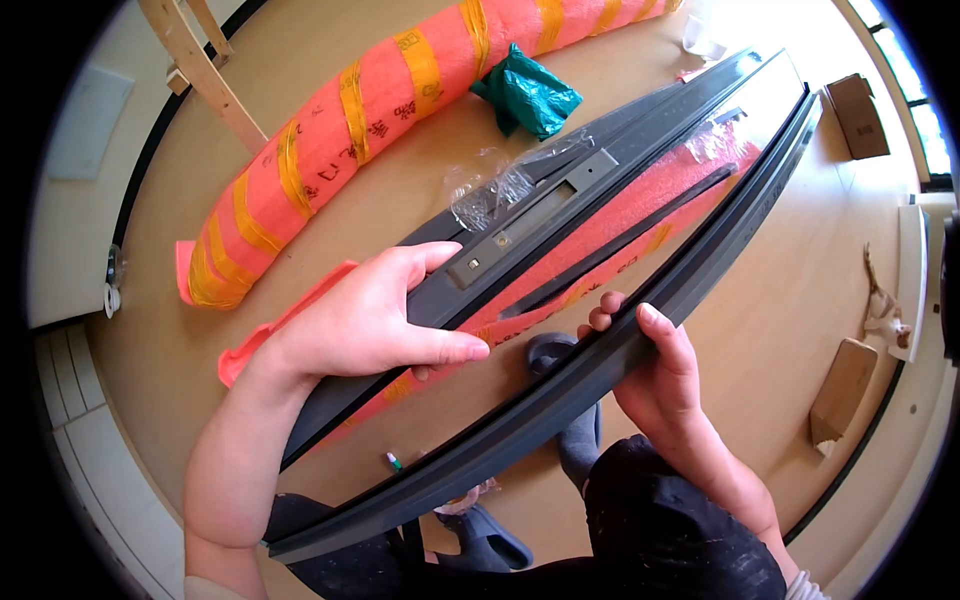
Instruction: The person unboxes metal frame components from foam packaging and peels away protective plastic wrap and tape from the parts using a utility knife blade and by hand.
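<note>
My left hand (pixel 365 315) is wrapped round a long dark grey metal profile (pixel 515 238) with a slotted plate set into its face; the thumb lies over the near side. In my right hand (pixel 660 375) is a second long dark grey profile (pixel 480 440), grooved along its length, with fingers behind and thumb on top. The two profiles run from lower left to upper right, apart near my hands and close together at the far end. Crumpled clear plastic film (pixel 495 195) lies against the left profile. Pink foam wrapping (pixel 620 225) and a thin black strip (pixel 630 235) show between the profiles.
A long pink-wrapped bundle with yellow tape (pixel 330 130) lies beyond, with a green plastic bag (pixel 530 92) beside it. A wooden frame (pixel 205 75) stands upper left. Cardboard pieces (pixel 858 115) are at right. My shoes (pixel 480 540) and a small green-and-white object (pixel 394 461) are below.
</note>
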`<state>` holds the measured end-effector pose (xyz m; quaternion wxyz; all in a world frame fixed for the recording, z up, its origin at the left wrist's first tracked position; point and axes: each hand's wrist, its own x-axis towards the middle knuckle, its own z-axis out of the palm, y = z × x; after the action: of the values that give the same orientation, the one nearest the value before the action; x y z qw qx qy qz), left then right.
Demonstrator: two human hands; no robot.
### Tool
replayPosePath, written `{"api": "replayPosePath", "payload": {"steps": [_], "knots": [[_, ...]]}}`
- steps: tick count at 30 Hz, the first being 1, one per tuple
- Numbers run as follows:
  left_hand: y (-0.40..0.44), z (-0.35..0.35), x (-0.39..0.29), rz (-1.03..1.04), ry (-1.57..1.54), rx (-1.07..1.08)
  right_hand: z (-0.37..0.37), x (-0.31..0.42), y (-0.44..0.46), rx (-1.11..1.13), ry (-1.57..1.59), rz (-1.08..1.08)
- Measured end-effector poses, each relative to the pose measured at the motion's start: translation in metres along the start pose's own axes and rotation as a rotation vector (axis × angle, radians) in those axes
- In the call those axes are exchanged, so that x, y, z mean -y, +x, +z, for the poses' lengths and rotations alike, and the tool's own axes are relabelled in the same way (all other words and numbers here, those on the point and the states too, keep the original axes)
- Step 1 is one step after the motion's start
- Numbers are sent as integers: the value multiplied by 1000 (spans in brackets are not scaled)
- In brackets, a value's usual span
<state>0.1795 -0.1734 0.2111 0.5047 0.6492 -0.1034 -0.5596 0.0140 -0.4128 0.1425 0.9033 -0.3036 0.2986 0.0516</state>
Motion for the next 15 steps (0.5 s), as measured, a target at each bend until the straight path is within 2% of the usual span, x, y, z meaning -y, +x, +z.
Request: {"api": "replayPosePath", "payload": {"steps": [6,13,15], "knots": [[3,3,8,84,319,-154,1,2,0,17,-20,1],[0,6,1,34,396,-195,2,1,1,18,-9,14],[-1,7,-6,-47,322,-163,2,1,1,23,-9,15]]}}
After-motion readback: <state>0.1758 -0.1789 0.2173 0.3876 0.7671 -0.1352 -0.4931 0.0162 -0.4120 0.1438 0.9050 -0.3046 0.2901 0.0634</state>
